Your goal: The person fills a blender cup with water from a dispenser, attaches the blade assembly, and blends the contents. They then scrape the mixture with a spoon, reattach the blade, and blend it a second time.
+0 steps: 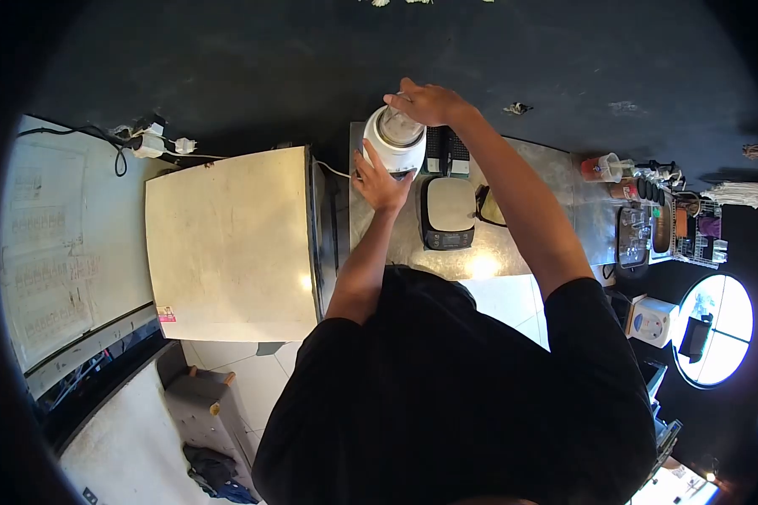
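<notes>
Standing at the left end of the metal counter (499,248), the white appliance (408,158) is braced by the left hand (381,185), fingers spread along its side, seemingly for steadiness. Its clear top (398,128) is covered by the right hand (429,105), fingers bent; whether it is gripped cannot be told. A scale-like device (451,206) is placed nearby.

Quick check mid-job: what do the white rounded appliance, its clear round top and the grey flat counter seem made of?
White rounded appliance: probably smooth plastic, judging by its even white shell.
Clear round top: see-through; plastic or glass, I can't tell.
Grey flat counter: likely stainless steel with a dull sheen, since its grey surface throws back a bright glare.
</notes>
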{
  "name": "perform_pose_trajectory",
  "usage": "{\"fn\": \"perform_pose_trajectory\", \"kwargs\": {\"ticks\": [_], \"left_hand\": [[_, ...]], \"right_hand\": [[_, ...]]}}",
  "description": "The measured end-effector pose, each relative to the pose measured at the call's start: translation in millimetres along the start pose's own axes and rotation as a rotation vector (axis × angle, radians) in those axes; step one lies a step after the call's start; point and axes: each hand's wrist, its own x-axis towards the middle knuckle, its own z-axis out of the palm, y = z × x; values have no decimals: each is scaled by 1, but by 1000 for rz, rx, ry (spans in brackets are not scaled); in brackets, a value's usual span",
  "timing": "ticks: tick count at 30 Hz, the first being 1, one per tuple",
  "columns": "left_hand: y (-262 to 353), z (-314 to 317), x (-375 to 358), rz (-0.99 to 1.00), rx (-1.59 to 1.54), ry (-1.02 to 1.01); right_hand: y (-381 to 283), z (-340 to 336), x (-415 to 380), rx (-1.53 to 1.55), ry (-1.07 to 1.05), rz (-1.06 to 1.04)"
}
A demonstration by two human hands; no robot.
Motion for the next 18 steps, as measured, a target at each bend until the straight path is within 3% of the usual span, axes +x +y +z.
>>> {"fn": "perform_pose_trajectory", "kwargs": {"ticks": [9,14,18], "left_hand": [[-7,-8,2,-7,-52,-6],[-48,-20,12,257,-171,-74],[-60,-35,24,278,-238,-184]], "right_hand": [[-7,-4,-6,-10,23,13],[-5,-2,-2,7,22,24],[0,2,4,-2,37,34]]}}
